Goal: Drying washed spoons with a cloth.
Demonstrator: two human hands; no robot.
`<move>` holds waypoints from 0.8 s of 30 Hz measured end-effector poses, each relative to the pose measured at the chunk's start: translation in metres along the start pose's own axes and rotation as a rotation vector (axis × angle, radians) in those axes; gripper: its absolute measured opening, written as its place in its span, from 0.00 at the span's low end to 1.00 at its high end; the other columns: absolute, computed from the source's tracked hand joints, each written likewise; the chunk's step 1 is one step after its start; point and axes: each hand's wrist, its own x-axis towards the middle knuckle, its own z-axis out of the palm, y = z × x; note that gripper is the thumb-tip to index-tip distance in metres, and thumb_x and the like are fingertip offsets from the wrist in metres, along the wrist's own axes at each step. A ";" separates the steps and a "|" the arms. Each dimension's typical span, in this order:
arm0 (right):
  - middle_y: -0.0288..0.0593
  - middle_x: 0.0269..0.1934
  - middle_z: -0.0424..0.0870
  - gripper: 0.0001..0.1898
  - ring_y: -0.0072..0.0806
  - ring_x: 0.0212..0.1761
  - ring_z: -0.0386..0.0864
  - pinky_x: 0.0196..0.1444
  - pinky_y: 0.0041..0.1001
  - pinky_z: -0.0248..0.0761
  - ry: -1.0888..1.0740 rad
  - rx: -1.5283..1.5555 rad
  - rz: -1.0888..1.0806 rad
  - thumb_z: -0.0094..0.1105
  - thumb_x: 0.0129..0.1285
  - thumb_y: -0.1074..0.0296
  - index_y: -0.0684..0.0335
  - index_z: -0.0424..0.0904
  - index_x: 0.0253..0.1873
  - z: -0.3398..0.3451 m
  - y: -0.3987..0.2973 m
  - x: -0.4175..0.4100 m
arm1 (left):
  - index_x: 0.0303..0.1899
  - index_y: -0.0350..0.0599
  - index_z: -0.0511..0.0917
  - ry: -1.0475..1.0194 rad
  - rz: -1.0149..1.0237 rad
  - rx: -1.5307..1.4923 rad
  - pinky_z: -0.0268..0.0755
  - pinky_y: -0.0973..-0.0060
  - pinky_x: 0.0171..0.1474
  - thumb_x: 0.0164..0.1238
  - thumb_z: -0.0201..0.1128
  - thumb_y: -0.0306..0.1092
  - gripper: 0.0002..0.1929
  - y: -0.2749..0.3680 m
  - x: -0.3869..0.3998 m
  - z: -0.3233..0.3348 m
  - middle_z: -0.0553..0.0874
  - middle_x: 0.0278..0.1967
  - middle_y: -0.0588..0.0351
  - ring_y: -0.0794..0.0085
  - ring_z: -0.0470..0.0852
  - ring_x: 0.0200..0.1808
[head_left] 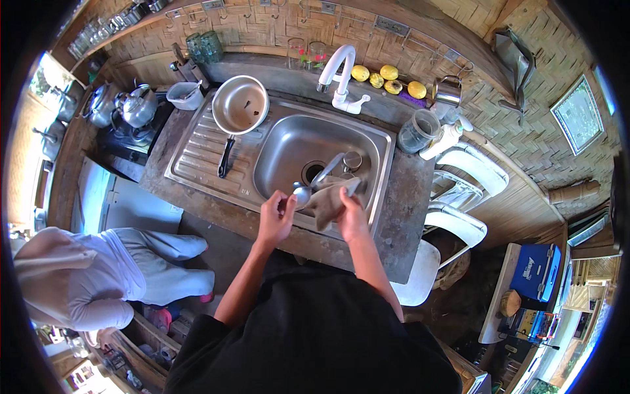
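My left hand point(276, 219) is closed around a metal spoon point(302, 195) over the near side of the sink. A shiny metal length point(329, 168) slants up and right just past the spoon; I cannot tell whether it is a separate utensil. In my right hand point(352, 216) is a brown-grey cloth point(329, 203), bunched and hanging beside the spoon. Both hands are above the front rim of the stainless steel sink point(280, 143). Inside the basin, a metal cup point(351, 160) lies near the drain point(313, 171), partly behind the cloth.
A steel pan point(240, 103) with dark bits rests on the drainboard point(197, 152). A white faucet point(339, 83) rises behind the basin. Yellow fruits point(389, 73), a clear jar point(417, 132) and a pump bottle point(443, 140) stand around. Another person point(113, 276) is at left; white chairs point(457, 221) at right.
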 end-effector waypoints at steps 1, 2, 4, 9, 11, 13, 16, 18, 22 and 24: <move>0.42 0.55 0.81 0.19 0.34 0.59 0.77 0.65 0.37 0.67 -0.067 0.021 0.027 0.58 0.71 0.60 0.65 0.74 0.60 0.006 0.006 -0.001 | 0.28 0.39 0.70 -0.006 0.021 0.013 0.54 0.79 0.25 0.73 0.62 0.36 0.15 0.000 -0.003 0.005 0.67 0.19 0.67 0.86 0.61 0.24; 0.41 0.54 0.81 0.18 0.32 0.58 0.78 0.64 0.37 0.68 -0.135 0.043 0.054 0.57 0.72 0.61 0.65 0.73 0.60 0.011 0.010 -0.002 | 0.28 0.39 0.70 -0.026 0.011 -0.006 0.55 0.79 0.25 0.73 0.63 0.36 0.15 -0.001 -0.005 0.011 0.67 0.19 0.66 0.86 0.62 0.23; 0.41 0.54 0.81 0.18 0.32 0.59 0.77 0.64 0.36 0.66 -0.176 0.046 0.066 0.56 0.73 0.61 0.64 0.73 0.60 0.020 0.015 -0.004 | 0.28 0.39 0.70 -0.027 -0.051 -0.030 0.56 0.78 0.25 0.72 0.63 0.36 0.16 0.002 -0.011 0.017 0.68 0.18 0.65 0.85 0.62 0.23; 0.40 0.52 0.82 0.14 0.26 0.55 0.78 0.59 0.31 0.68 -0.096 -0.084 0.034 0.57 0.72 0.64 0.65 0.76 0.56 0.014 0.027 0.002 | 0.27 0.39 0.70 -0.024 -0.059 0.009 0.58 0.76 0.25 0.72 0.63 0.36 0.16 0.002 -0.015 0.019 0.69 0.18 0.62 0.83 0.63 0.22; 0.40 0.50 0.83 0.13 0.26 0.52 0.79 0.57 0.29 0.69 -0.110 -0.100 0.024 0.58 0.72 0.65 0.65 0.77 0.54 0.013 0.026 0.003 | 0.27 0.38 0.70 -0.078 -0.047 0.018 0.59 0.75 0.25 0.72 0.63 0.37 0.16 0.003 -0.018 0.018 0.70 0.17 0.61 0.81 0.64 0.22; 0.39 0.47 0.84 0.11 0.25 0.49 0.80 0.55 0.27 0.70 -0.125 -0.116 0.009 0.59 0.71 0.66 0.66 0.78 0.52 0.009 0.026 0.007 | 0.27 0.38 0.71 -0.085 -0.036 0.011 0.59 0.75 0.25 0.72 0.63 0.37 0.16 0.004 -0.020 0.019 0.70 0.18 0.60 0.81 0.64 0.22; 0.45 0.46 0.86 0.12 0.30 0.48 0.83 0.54 0.30 0.74 -0.083 -0.218 -0.125 0.60 0.70 0.67 0.67 0.79 0.52 0.007 0.026 0.012 | 0.28 0.37 0.73 -0.096 -0.042 0.022 0.60 0.75 0.26 0.71 0.64 0.37 0.15 -0.001 -0.024 0.016 0.72 0.18 0.59 0.80 0.66 0.22; 0.45 0.44 0.87 0.11 0.31 0.46 0.84 0.53 0.30 0.75 0.000 -0.151 -0.118 0.60 0.68 0.69 0.68 0.79 0.51 0.010 0.019 0.012 | 0.29 0.37 0.74 -0.094 -0.058 0.039 0.61 0.74 0.26 0.71 0.64 0.37 0.15 -0.005 -0.028 0.011 0.73 0.18 0.58 0.79 0.66 0.22; 0.46 0.43 0.86 0.10 0.32 0.45 0.85 0.52 0.29 0.76 0.037 -0.235 -0.171 0.62 0.65 0.72 0.67 0.78 0.50 0.004 0.017 0.030 | 0.29 0.35 0.77 -0.089 -0.134 0.018 0.64 0.73 0.27 0.69 0.65 0.37 0.14 -0.014 -0.039 0.001 0.75 0.18 0.54 0.76 0.69 0.21; 0.46 0.42 0.86 0.11 0.32 0.44 0.85 0.51 0.29 0.76 0.034 -0.227 -0.156 0.62 0.64 0.72 0.66 0.78 0.50 0.013 0.024 0.034 | 0.29 0.34 0.77 -0.046 -0.143 0.036 0.65 0.72 0.27 0.68 0.65 0.36 0.14 -0.020 -0.039 -0.008 0.75 0.18 0.52 0.73 0.70 0.20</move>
